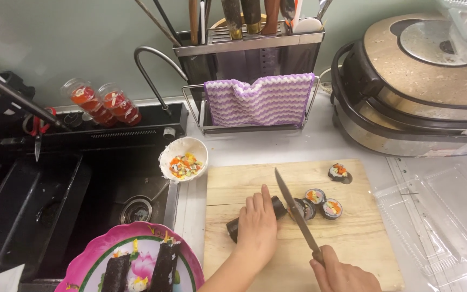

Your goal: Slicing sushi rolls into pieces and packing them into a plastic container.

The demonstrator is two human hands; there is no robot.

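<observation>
left hand (256, 227) lay palm-down over the seaweed roll (233, 227), fingers pressed together and curled across its top, pinning it to the wooden cutting board (363, 238). right hand (344, 276), at the lower edge of the view, was wrapped tight around the handle of the knife (293, 208). i read the roll's long axis as running from lower left to upper right across the board, its dark near end showing left of my left hand and its cut end just past the fingertips. the blade stood tip-up and crossed that axis almost squarely, touching or nearly touching the cut end, just beside the left fingertips; i could not tell whether the edge had entered the roll. the roll thus lay up and to the left of the right hand, and directly beneath the left, which was the nearer of the two. three cut slices (320, 203) sat close together right of the blade, and one more slice (339, 172) lay apart near the board's far edge. a white bowl (184, 158) of chopped filling rested at the sink (104, 184) rim, and a pink plate (185, 259) with two uncut rolls sat lower left.
</observation>
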